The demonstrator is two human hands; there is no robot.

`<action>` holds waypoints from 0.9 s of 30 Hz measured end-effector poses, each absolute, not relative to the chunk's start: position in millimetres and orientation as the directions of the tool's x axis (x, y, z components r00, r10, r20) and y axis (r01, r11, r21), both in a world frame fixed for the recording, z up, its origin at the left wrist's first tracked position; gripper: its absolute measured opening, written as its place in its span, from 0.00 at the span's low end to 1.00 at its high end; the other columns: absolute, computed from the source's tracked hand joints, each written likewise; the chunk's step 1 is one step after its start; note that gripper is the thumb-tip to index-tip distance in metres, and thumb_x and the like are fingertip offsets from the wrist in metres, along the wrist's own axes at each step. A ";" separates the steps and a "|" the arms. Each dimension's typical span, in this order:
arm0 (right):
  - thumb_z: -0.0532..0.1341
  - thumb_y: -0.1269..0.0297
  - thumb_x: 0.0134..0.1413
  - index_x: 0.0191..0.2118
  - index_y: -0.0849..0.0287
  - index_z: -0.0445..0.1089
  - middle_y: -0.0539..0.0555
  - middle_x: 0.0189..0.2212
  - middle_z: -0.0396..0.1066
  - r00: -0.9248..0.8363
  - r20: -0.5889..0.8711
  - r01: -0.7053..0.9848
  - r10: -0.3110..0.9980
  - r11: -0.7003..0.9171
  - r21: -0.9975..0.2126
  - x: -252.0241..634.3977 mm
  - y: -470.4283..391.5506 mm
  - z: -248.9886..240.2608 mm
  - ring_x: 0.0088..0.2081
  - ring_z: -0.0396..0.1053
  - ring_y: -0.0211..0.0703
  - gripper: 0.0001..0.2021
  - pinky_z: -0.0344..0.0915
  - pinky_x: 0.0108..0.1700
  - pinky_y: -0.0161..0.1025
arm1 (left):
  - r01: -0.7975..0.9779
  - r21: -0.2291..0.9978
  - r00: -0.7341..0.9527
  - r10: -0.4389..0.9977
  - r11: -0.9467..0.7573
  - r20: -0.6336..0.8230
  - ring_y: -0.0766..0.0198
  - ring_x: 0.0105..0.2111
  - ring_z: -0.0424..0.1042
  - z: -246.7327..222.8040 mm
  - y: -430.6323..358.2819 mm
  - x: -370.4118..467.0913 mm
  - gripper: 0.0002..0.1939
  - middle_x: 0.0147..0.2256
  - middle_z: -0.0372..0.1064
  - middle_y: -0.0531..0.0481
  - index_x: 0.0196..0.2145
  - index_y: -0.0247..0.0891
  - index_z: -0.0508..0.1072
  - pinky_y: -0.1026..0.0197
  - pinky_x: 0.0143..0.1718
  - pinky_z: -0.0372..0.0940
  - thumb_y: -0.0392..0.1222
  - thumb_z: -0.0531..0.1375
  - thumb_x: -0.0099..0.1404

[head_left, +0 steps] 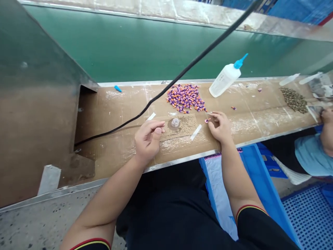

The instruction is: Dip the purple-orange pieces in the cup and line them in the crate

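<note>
My left hand is over the front of the cardboard-covered bench, its fingers curled and thumb drawn close to them; whatever it may hold is hidden. Just right of it, a small clear domed cup sits in a wet patch on a cardboard piece. My right hand rests at the bench, thumb and index finger apart. Close to those fingertips is a small pink, orange and purple piece. A pile of similar small pieces lies behind the cup.
A white squeeze bottle with a blue nozzle stands tilted behind my right hand. A black cable crosses the view. A blue cap lies left. At right are a brownish pile and another person's hand. A blue crate is below.
</note>
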State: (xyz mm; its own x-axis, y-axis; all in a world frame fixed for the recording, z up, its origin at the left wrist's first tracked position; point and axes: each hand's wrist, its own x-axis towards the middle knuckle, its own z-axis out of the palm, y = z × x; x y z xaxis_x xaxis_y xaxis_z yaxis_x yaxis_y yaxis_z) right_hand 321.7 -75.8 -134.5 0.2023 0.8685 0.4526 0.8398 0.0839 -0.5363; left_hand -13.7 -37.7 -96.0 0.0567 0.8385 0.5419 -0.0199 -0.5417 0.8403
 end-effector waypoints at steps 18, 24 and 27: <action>0.67 0.55 0.65 0.39 0.54 0.79 0.62 0.59 0.78 0.156 0.277 0.820 0.948 0.032 -0.572 330.0 -68.6 -135.3 0.61 0.73 0.60 0.09 0.67 0.67 0.64 | 0.095 0.696 0.151 0.702 -0.711 0.696 0.67 0.32 0.78 -95.3 -36.6 -13.2 0.09 0.36 0.79 0.49 0.42 0.39 0.83 0.64 0.34 0.74 0.37 0.61 0.77; 0.67 0.55 0.66 0.40 0.54 0.78 0.62 0.61 0.77 0.128 0.271 0.834 0.954 0.044 -0.551 332.8 -69.3 -135.0 0.62 0.72 0.61 0.08 0.66 0.68 0.66 | 0.093 0.720 0.168 0.724 -0.688 0.669 0.67 0.31 0.78 -93.7 -39.7 -15.4 0.09 0.36 0.79 0.48 0.42 0.39 0.82 0.64 0.32 0.75 0.35 0.61 0.77; 0.67 0.56 0.66 0.40 0.54 0.78 0.63 0.60 0.77 0.121 0.278 0.841 0.953 0.050 -0.538 331.6 -69.6 -135.1 0.62 0.72 0.61 0.08 0.67 0.67 0.66 | 0.103 0.726 0.181 0.731 -0.680 0.658 0.67 0.31 0.78 -95.1 -40.1 -15.5 0.09 0.38 0.79 0.47 0.41 0.38 0.82 0.65 0.31 0.75 0.35 0.60 0.77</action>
State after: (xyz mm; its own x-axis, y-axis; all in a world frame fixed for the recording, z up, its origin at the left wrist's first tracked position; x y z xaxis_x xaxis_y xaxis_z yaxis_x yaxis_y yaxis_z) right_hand 331.6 -69.6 -135.1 0.1214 0.9530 0.2777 0.8414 0.0496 -0.5381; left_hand -15.5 -40.1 -95.1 0.1813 0.7308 0.6581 0.1032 -0.6796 0.7263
